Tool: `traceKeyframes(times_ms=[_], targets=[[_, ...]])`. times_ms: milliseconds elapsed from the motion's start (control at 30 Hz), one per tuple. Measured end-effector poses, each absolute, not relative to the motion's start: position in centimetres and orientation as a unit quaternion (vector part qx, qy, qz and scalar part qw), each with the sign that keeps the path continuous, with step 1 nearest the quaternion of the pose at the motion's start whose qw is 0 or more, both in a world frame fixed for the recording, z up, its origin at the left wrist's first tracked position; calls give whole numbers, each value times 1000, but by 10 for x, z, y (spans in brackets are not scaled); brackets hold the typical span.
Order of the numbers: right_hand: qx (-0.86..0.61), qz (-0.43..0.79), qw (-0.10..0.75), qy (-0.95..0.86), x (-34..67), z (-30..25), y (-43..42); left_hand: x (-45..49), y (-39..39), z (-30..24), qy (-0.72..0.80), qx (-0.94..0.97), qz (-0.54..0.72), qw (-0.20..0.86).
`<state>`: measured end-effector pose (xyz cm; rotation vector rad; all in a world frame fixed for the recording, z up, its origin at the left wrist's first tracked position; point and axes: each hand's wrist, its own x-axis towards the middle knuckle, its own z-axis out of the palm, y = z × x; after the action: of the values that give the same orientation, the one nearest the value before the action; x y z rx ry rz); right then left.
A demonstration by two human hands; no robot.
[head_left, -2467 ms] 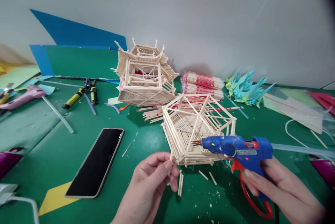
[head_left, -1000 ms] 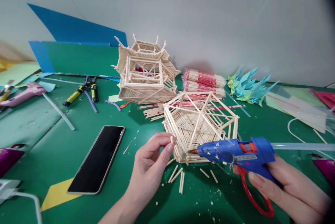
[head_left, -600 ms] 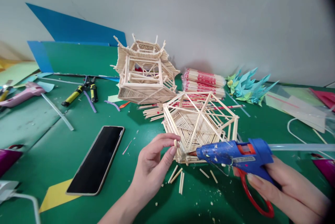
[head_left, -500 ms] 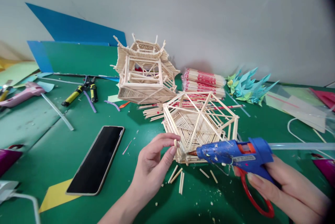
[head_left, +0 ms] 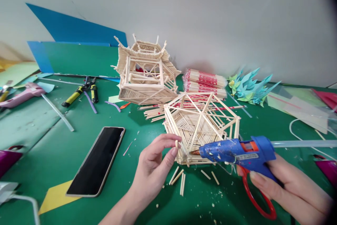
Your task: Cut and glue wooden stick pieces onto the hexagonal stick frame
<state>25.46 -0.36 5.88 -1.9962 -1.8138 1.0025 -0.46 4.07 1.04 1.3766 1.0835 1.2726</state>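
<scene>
Between thumb and forefinger, my left hand (head_left: pixel 156 163) pinches a short wooden stick (head_left: pixel 177 144), seen nearly end-on. It is beside the left front corner of a many-sided stick frame (head_left: pixel 201 112), built of thin wooden sticks with a slatted floor. My right hand (head_left: pixel 284 186) grips a blue glue gun (head_left: pixel 237 151), with a clear glue stick (head_left: pixel 302 143) running out of its back. The gun's nozzle points left, near the frame's front corner; whether it touches cannot be made out. Red-handled scissors (head_left: pixel 259 197) hang from the same hand, their blades hidden.
Behind stands a pagoda-like stick model (head_left: pixel 147 74). Bundled sticks (head_left: pixel 205 79) and blue folded paper (head_left: pixel 252 86) lie at the back. A phone (head_left: pixel 97 161), wire cutters (head_left: pixel 83 91) and a pink glue gun (head_left: pixel 23 95) are left. Cut stick pieces (head_left: pixel 182 184) lie in front.
The glue gun has shifted slightly to the right, with its nozzle drawn a little back from the frame's corner. My left hand and the stick stay where they were.
</scene>
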Motion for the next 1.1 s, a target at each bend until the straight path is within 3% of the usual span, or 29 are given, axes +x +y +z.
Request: traceKeyframes(times_ms=[433,733,1100], targets=[[-674,374,127,-624,259,59,-6,-6,40,5,437,560,524,470],[-709,341,186,-588,251,55,-4,-6,38,2,444,555,521,473],[-682,389,138,-604,259,54,-5,-7,38,2,440,559,525,468]])
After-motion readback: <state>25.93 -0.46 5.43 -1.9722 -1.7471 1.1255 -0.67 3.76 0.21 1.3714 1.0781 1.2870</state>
